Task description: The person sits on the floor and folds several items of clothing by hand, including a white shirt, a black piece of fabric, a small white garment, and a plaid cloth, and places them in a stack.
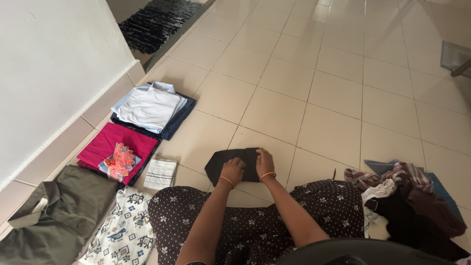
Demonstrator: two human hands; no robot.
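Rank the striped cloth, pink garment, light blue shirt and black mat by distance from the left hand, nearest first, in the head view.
From the left hand:
1. Striped cloth, just to its left.
2. Pink garment, farther left by the wall.
3. Light blue shirt, up and left on a navy stack.
4. Black mat, far end by the wall.

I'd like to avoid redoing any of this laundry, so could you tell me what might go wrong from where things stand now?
Three possible risks:
1. Both the left hand and the right hand press the small black garment on bare tiled floor; it may pick up dust.
2. The unsorted heap lies at the person's knee and could spill into the working space.
3. The folded stacks along the wall sit close together, so a reach might topple one.
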